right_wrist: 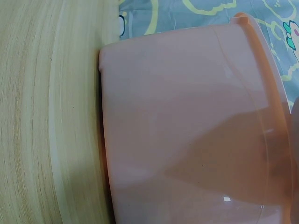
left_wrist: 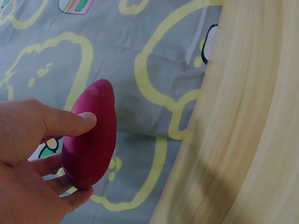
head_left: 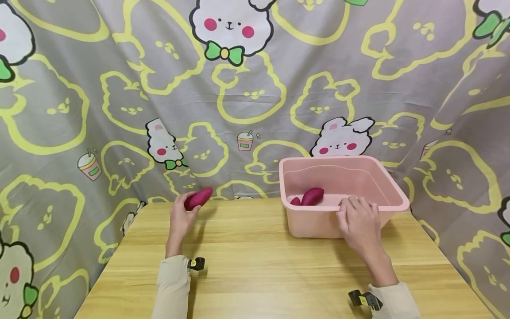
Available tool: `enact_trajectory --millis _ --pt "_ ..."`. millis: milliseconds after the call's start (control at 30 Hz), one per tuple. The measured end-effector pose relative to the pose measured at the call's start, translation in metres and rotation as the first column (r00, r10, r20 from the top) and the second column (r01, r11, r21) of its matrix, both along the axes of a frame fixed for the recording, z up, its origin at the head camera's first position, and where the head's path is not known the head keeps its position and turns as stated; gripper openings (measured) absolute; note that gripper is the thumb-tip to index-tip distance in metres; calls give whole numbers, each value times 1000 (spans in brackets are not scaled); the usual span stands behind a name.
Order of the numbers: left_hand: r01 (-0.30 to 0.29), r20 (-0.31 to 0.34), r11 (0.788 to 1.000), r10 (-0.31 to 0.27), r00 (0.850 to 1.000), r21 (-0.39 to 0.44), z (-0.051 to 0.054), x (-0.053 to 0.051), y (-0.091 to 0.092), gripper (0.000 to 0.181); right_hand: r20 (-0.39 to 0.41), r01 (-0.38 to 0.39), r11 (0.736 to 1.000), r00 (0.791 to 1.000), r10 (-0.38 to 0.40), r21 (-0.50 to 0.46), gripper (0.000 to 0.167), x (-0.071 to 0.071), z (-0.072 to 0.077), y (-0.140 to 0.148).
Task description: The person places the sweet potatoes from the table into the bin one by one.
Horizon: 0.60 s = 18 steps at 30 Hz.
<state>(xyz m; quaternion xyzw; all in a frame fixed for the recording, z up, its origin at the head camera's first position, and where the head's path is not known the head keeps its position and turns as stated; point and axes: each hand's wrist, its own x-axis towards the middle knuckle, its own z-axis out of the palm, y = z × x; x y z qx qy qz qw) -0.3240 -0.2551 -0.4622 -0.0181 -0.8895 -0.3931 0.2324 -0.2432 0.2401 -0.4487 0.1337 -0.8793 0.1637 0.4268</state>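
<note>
Between thumb and fingers my left hand (head_left: 182,222) pinches a purple-red sweet potato (head_left: 200,199), raised above the table's far left part. In the left wrist view the thumb presses one side of this sweet potato (left_wrist: 96,144), with fingers behind and beneath it. My right hand (head_left: 360,226) grips the near rim of a pink plastic bin (head_left: 312,225), its fingers curled over the edge. Inside the bin lies another sweet potato (head_left: 313,196), and a small part of a similar one (head_left: 295,201) shows beside it. The bin's outer wall (right_wrist: 177,102) fills most of the right wrist view.
Both arms reach over a light wooden table (head_left: 259,270). A grey curtain (head_left: 255,102) with yellow outlines and white cartoon rabbits hangs along its far edge and both sides. The bin stands upright at the table's far right.
</note>
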Motion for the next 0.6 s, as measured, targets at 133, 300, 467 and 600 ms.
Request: enact_trajectory --millis 133,300,467,600 --pt "4 -16 1000 -4 1000 2 2 1 1 46 -1 -2 1000 1000 2 -1 34 0 0 0" --pt "10 -34 1000 -10 999 8 6 1 2 45 1 -1 1000 1000 1 -1 34 -1 0 0" --pt "19 -57 1000 -19 998 5 9 3 4 44 0 -2 1000 1000 2 -6 35 0 0 0" --pt "27 -64 1000 -27 998 3 12 4 5 45 3 -2 1000 1000 2 -5 35 0 -1 0"
